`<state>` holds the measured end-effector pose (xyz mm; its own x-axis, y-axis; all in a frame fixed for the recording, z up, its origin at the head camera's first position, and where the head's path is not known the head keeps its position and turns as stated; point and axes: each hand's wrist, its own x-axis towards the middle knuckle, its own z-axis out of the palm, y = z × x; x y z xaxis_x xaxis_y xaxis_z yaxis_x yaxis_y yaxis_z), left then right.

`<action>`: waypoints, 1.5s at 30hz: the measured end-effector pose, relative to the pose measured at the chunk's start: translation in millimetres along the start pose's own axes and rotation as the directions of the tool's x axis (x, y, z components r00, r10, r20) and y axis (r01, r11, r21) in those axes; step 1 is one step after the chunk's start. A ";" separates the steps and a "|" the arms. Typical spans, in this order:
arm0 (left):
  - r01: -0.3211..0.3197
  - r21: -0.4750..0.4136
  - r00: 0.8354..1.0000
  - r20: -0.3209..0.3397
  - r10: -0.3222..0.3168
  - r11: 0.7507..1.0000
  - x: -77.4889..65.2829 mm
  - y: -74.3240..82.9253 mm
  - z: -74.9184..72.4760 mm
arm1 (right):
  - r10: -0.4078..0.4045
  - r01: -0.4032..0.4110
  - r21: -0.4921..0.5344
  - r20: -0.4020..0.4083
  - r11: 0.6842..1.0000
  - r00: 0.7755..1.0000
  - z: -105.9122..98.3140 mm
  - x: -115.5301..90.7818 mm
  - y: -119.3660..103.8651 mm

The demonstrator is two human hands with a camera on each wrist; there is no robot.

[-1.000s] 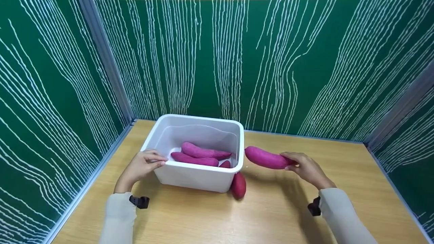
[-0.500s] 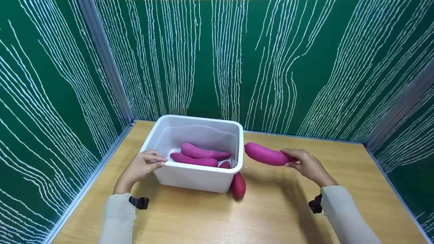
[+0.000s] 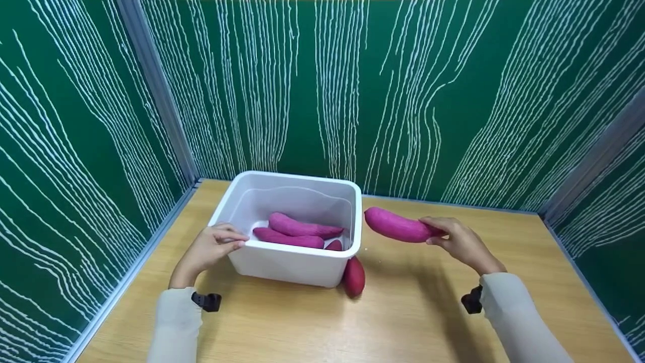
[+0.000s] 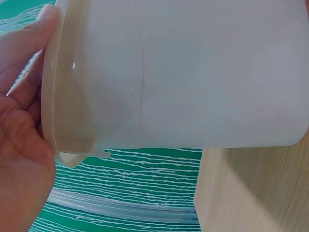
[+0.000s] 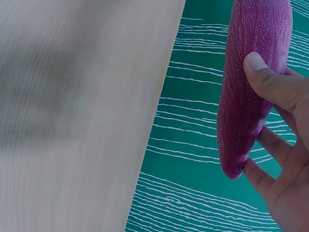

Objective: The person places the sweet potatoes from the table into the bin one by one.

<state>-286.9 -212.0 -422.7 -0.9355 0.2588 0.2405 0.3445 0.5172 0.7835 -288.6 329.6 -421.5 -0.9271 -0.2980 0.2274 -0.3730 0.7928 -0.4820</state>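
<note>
Left grip (image 3: pixel 207 247) apparently pinches a bin (image 3: pixel 287 267), right grip (image 3: pixel 462 245) a purple tuber (image 3: pixel 400 226).

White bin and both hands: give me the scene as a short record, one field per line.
Left hand: holds the white bin at its near left rim
Right hand: grips a purple vegetable by one end, above the table
In bin: two purple vegetables; a red piece, partly hidden
Beside bin: red vegetable on the table, near right corner
</note>
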 end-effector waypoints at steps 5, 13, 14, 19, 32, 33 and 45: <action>0.022 -0.011 1.000 0.008 -0.022 1.000 0.2 0.0 0.0 | 0.003 -0.003 0.006 -0.002 1.000 1.000 -4.4 1.3 -2.5; 0.044 -0.012 0.999 0.016 -0.044 0.999 0.7 -1.0 0.3 | 0.027 -0.027 0.004 0.006 1.000 1.000 -10.7 2.1 -6.7; 0.040 -0.014 0.999 0.015 -0.040 0.999 0.7 -1.2 0.3 | 0.024 -0.024 0.001 0.001 1.000 1.000 -11.3 2.2 -7.4; 0.012 0.001 1.000 0.011 -0.012 1.000 0.9 -1.2 -0.8 | -0.002 0.002 -0.020 -0.021 1.000 1.000 -14.1 3.6 -9.0; 0.029 -0.005 1.000 0.013 -0.029 1.000 0.9 -3.0 -0.6 | -0.017 0.017 -0.002 -0.018 1.000 1.000 -17.4 8.5 -13.8; 0.030 -0.006 0.999 0.012 -0.030 1.000 1.0 -2.6 -0.6 | -0.020 0.020 -0.004 -0.022 1.000 1.000 -18.0 9.0 -14.5; 0.036 -0.017 0.999 0.011 -0.036 0.999 0.5 -2.5 0.6 | -0.084 0.083 -0.017 -0.047 0.996 0.995 -19.6 17.0 -23.4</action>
<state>-288.1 -212.7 -424.9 -0.9463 0.2490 0.2062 0.3094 0.5125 0.8010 -294.9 316.4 -389.7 -0.8898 -0.3382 0.3064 -0.4482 0.7744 -0.4466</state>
